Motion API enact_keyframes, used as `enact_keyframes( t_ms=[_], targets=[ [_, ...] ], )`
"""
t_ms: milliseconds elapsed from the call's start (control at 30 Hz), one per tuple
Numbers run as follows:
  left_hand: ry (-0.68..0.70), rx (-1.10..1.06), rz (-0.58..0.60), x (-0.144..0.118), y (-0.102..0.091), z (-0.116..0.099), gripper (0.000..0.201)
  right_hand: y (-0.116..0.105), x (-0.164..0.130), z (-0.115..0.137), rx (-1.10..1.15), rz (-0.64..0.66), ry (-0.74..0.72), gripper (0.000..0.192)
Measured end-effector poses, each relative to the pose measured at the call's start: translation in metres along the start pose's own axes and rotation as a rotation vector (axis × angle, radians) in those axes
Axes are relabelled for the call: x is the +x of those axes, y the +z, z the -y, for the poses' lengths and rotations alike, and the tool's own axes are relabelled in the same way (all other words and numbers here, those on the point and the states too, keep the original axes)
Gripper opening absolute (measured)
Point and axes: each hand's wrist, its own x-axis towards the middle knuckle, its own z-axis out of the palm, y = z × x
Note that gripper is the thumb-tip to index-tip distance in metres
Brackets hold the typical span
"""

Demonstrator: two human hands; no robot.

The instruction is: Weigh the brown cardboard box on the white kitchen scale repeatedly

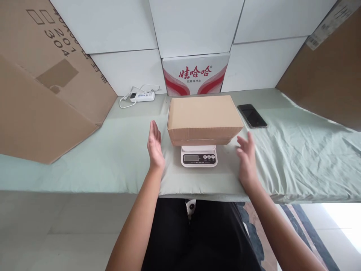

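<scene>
A closed brown cardboard box (204,113) rests on a small white digital kitchen scale (199,164), overhanging its platform on both sides. The scale's display and several buttons face me; I cannot make out a reading. To the left of the box is my left hand (155,146), upright with its fingers stretched out, apart from the cardboard. My right hand (247,160) is by the box's right front corner, fingers spread and slightly blurred, holding nothing. The box hides most of the scale's platform.
A black phone (252,116) lies right of the box. Behind on the left is a white power strip (143,96) with a cable. A printed white carton (196,77) stands at the wall. Large cardboard sheets (70,109) flank the green-covered table (113,165).
</scene>
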Motion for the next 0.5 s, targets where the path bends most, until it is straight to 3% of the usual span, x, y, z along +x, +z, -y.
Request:
enact_keyframes(
  t_ms=[167, 333, 500],
  targets=[
    [-0.002, -0.003, 0.010, 0.000, 0.001, 0.001, 0.096, 0.015, -0.022, 0.024, -0.649, 0.254, 0.092, 0.109],
    [-0.007, 0.006, 0.034, 0.001, 0.002, 0.002, 0.099, 0.034, -0.016, 0.042, -0.787, 0.314, 0.156, 0.109],
    [0.003, 0.019, 0.067, 0.000, 0.003, 0.002, 0.096, 0.036, -0.018, 0.047, -0.822, 0.351, 0.158, 0.103]
  ],
)
